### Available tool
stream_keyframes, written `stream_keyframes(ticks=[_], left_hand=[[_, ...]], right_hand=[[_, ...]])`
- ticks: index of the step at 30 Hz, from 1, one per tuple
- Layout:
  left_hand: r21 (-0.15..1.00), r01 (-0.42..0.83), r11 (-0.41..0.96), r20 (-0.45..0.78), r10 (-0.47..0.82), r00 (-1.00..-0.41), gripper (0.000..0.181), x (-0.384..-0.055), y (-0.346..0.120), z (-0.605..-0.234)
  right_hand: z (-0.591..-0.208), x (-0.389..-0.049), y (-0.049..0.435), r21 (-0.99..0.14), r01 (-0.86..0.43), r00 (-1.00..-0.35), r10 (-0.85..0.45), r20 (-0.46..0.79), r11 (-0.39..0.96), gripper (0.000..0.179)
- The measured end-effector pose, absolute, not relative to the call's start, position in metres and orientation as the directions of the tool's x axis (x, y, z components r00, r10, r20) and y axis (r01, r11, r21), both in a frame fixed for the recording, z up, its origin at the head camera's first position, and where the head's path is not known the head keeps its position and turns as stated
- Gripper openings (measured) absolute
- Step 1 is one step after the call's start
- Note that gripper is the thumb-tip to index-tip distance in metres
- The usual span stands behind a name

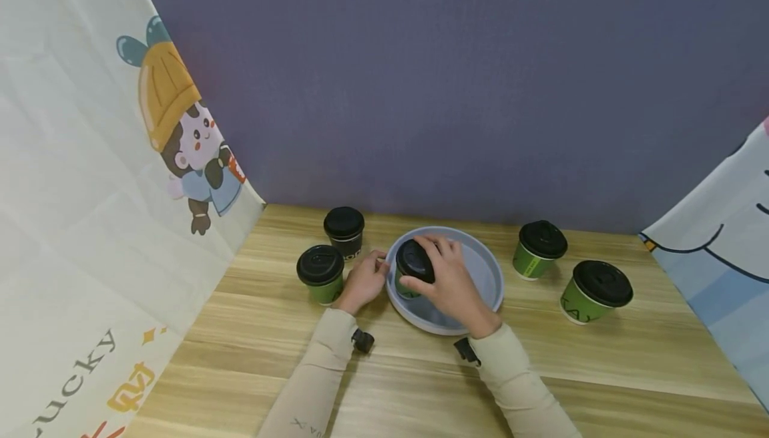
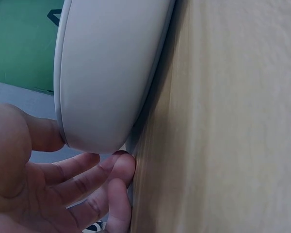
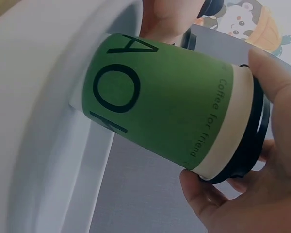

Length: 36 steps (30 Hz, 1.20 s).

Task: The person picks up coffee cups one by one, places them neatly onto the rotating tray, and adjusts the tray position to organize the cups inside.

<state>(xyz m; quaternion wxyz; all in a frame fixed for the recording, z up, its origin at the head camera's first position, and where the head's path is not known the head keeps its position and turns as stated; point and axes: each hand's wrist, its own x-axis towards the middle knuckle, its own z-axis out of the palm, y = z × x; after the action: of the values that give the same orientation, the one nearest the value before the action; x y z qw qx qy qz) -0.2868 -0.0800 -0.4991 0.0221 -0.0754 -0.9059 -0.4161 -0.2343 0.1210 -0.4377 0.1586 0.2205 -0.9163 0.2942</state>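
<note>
My right hand (image 1: 450, 281) grips a green paper coffee cup (image 3: 150, 102) from above, thumb and fingers round its black lid (image 1: 414, 261). The cup stands at the left side of a round grey-white plate (image 1: 486, 284) with a raised rim, its base inside that rim. At the plate's left edge, my left hand (image 1: 365, 281) holds the rim, with the thumb (image 2: 44, 135) over the top and the other fingers on the outside, low by the table. Just left of this hand is another green cup (image 1: 324, 288) with a black lid.
Behind that green cup stands a black cup (image 1: 347, 246), also lidded. To the right of the plate are two more lidded green cups, one farther back (image 1: 531, 261) and one nearer (image 1: 583, 301). A dark wall panel (image 1: 444, 91) borders the wooden table (image 1: 240, 351).
</note>
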Motion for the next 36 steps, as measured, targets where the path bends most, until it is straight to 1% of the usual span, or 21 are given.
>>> stream_keyframes(ticks=[4, 8, 28, 36], left_hand=[[0.752, 0.155, 0.641, 0.102, 0.120, -0.988, 0.030, -0.2868, -0.0800, -0.4996], [0.749, 0.162, 0.643, 0.105, 0.127, -0.986, 0.030, -0.2877, -0.0802, -0.5001], [0.760, 0.146, 0.633, 0.081, 0.130, -0.988, 0.030, -0.2894, -0.0804, -0.4987], [0.769, 0.146, 0.622, 0.085, 0.127, -0.988, 0.030, -0.2898, -0.0806, -0.5007]], right_hand=[[-0.4405, -0.2341, 0.1194, -0.449, -0.520, -0.839, -0.337, 0.427, 0.726, 0.080], [-0.4419, -0.2338, 0.1177, -0.443, -0.525, -0.839, -0.354, 0.413, 0.727, 0.078], [-0.4447, -0.2321, 0.1150, -0.498, -0.495, -0.867, -0.363, 0.342, 0.712, 0.070], [-0.4440, -0.2323, 0.1178, -0.514, -0.493, -0.869, -0.369, 0.329, 0.702, 0.074]])
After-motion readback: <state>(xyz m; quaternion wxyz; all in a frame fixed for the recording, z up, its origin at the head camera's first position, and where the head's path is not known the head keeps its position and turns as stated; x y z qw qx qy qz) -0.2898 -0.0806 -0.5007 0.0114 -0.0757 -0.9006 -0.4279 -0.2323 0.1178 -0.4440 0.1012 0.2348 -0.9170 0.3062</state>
